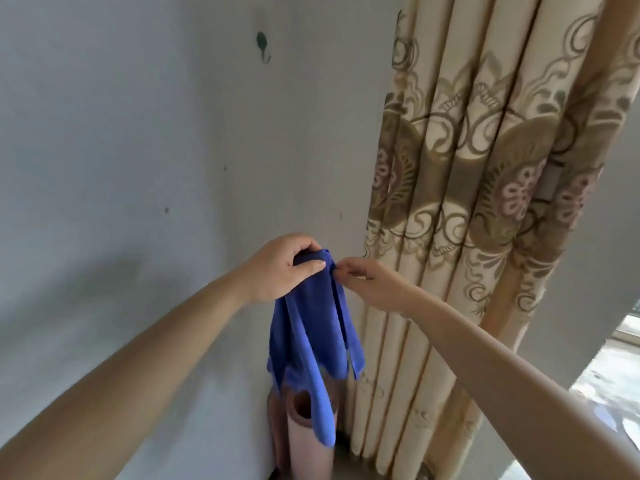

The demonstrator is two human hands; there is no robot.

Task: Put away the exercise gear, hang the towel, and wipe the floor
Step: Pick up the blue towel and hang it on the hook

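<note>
We grip the blue towel [313, 327] in our left hand [282, 268], our right hand [367, 280] pinching its edge, and a bunched fold could slip off the small wall hook [263, 46].

towel [311, 327] hangs in front of the wall [121, 150], held at its top between both hands. left hand [277, 268] grips the bunched top from the left; right hand [367, 282] pinches the top edge from the right. hook [263, 46] is fixed on the wall, well above the towel and slightly left of its top. curtain [467, 202] hangs to the right of the wall, just beside the towel. rolled mat [304, 438] stands upright in the corner at the foot of the wall, left of the curtain, below and behind the towel, whose lower end overlaps the mat's top. floor [606, 375] shows at lower right, beyond the curtain.
</note>
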